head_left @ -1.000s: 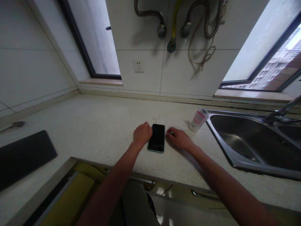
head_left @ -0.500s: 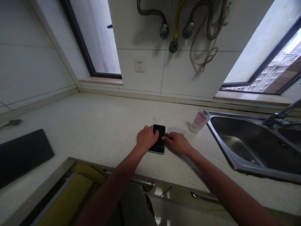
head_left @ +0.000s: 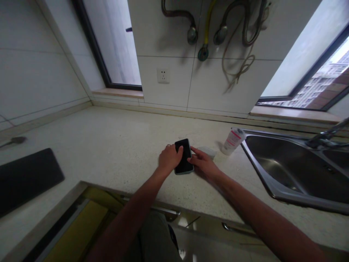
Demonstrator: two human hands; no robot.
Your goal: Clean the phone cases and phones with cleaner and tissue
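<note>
A dark-screened smartphone [head_left: 184, 160] is held just over the pale countertop [head_left: 131, 145], its screen facing up. My left hand [head_left: 169, 158] grips its left edge, thumb across the glass and a ring on one finger. On the opposite edge my right hand [head_left: 202, 162] has its thumb on the screen side, with the fingers along the side and partly hidden. Behind the right hand lies a whitish, flat item [head_left: 208, 151], partly covered. Right of that stands a clear plastic cup [head_left: 233, 141] with pink-red markings, somewhat tilted in the view.
A steel sink [head_left: 283, 163] with a faucet [head_left: 324, 138] is set in at the right. A black flat panel [head_left: 29, 178] lies at the left, a small dark utensil [head_left: 17, 140] beyond it. Hoses [head_left: 245, 22] and a socket [head_left: 163, 75] are on the wall.
The phone has turned counter-clockwise, its lower end swinging right and its top leaning left. My right fingers have shifted along its right edge; the left hand has barely moved.
</note>
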